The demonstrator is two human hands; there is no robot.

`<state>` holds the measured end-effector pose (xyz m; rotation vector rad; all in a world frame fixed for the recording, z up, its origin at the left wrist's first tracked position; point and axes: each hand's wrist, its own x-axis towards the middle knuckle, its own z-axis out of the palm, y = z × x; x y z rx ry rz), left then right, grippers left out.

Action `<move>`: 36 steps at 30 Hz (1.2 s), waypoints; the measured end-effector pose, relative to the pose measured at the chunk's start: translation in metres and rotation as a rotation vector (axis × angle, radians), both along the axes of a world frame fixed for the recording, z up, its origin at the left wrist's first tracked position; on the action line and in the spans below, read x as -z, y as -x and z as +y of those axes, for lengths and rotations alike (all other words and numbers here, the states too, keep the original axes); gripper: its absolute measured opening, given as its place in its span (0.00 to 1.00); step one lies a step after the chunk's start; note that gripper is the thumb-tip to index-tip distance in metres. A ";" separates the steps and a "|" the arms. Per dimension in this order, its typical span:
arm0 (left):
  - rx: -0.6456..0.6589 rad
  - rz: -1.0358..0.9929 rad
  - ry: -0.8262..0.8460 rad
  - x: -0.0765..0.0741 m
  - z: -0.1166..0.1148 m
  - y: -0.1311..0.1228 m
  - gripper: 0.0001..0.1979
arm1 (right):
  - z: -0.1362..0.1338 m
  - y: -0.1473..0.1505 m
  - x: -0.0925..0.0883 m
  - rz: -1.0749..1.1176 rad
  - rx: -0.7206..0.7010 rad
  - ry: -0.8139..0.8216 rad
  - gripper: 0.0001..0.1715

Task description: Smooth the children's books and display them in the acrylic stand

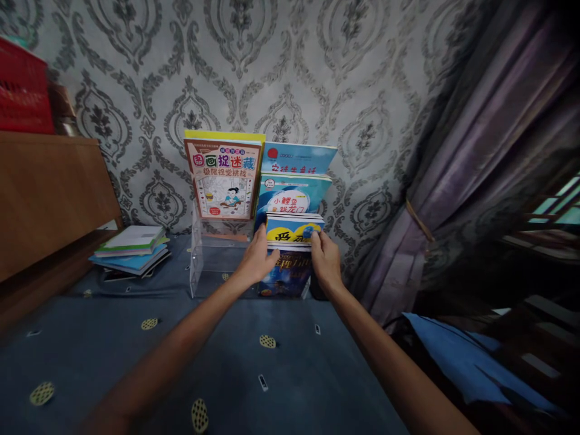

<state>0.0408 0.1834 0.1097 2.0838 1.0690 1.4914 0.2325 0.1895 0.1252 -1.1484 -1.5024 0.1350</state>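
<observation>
My left hand (260,260) and my right hand (325,257) grip the two sides of a small yellow-and-blue book stack (290,231), its cover lettering upside down to me. Just below it stands a dark blue book (285,281) in the front of a clear acrylic rack (194,266). Behind my hands rise a teal book (294,187) and, higher at the back, a light blue book (301,156). To their left, a brown-covered picture book (224,181) leans in the rack before a yellow-edged one.
A low pile of books (133,241) lies at the left, near a wooden cabinet (54,193) with a red basket (25,90) on top. Patterned wallpaper stands behind. A tied purple curtain (417,241) hangs at the right, above blue cloth (466,362).
</observation>
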 end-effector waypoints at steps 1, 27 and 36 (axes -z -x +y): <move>0.010 -0.002 0.005 0.000 0.000 0.001 0.40 | 0.001 0.000 0.000 0.008 -0.013 0.001 0.36; -0.330 -0.047 0.068 0.087 -0.082 0.117 0.17 | -0.117 0.085 0.132 -0.511 -0.647 0.207 0.19; -0.762 0.382 -0.186 0.057 -0.088 0.207 0.17 | -0.121 0.133 0.166 -0.543 -0.725 0.131 0.17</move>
